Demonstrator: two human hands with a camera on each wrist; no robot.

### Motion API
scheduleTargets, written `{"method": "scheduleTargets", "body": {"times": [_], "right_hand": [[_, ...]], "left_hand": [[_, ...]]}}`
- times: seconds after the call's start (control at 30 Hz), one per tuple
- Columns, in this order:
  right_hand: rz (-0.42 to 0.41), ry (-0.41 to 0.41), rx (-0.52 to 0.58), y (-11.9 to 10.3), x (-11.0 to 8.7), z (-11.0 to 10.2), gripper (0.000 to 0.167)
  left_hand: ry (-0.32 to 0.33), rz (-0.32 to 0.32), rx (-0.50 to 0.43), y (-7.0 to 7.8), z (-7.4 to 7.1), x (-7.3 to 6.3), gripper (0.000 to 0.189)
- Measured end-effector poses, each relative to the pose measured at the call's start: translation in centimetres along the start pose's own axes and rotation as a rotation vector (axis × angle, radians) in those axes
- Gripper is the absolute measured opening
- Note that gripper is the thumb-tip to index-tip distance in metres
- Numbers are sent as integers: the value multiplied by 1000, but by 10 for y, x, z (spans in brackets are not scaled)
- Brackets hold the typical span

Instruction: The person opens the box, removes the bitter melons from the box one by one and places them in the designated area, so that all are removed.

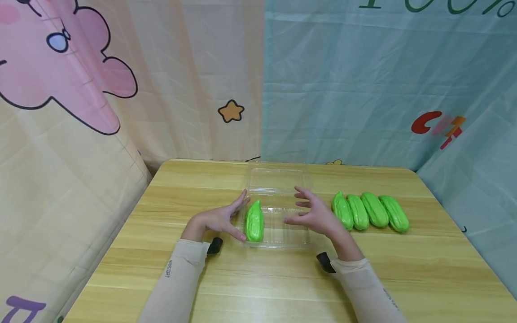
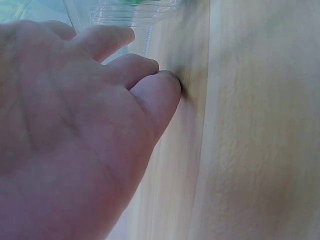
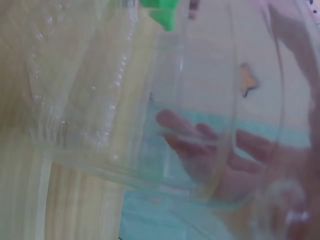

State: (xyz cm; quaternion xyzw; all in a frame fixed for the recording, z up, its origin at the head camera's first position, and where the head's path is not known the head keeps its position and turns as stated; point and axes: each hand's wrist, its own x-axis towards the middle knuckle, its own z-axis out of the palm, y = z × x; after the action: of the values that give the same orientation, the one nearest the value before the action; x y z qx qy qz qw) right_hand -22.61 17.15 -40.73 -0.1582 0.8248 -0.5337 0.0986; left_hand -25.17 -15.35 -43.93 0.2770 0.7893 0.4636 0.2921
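Observation:
A clear plastic clamshell box (image 1: 278, 245) lies unfolded on the table, its lid (image 1: 276, 180) tipped toward the back. Lengthwise along the box's left side sits a bright green bitter gourd (image 1: 254, 223), its pointed end away from me. My left hand (image 1: 220, 219) is at the box's left edge, thumb and fingers spread; whether it touches the plastic I cannot tell. Over the box's right part, my right hand (image 1: 318, 216) has its fingers extended and apart, holding nothing. In the right wrist view, clear plastic (image 3: 100, 100) fills much of the picture, blurring the details.
Several more green bitter gourds (image 1: 373, 210) lie side by side to the right of the right hand. Under everything is a light wooden table (image 1: 258, 287). Printed curtains (image 1: 194, 80) hang behind it and at both sides.

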Motion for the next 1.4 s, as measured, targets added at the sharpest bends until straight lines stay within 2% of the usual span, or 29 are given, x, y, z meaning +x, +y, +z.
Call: {"method": "scheduleTargets", "body": {"times": [0.47, 0.93, 1.4], "right_hand": [[-22, -29, -59, 0, 0, 11, 105], [-13, -89, -153, 1, 5, 38, 108], [-61, -162, -149, -3, 13, 58, 109]], "left_hand": [[7, -4, 7, 1, 1, 0, 141], [6, 0, 4, 2, 2, -1, 141], [14, -13, 19, 0, 2, -1, 141]]}}
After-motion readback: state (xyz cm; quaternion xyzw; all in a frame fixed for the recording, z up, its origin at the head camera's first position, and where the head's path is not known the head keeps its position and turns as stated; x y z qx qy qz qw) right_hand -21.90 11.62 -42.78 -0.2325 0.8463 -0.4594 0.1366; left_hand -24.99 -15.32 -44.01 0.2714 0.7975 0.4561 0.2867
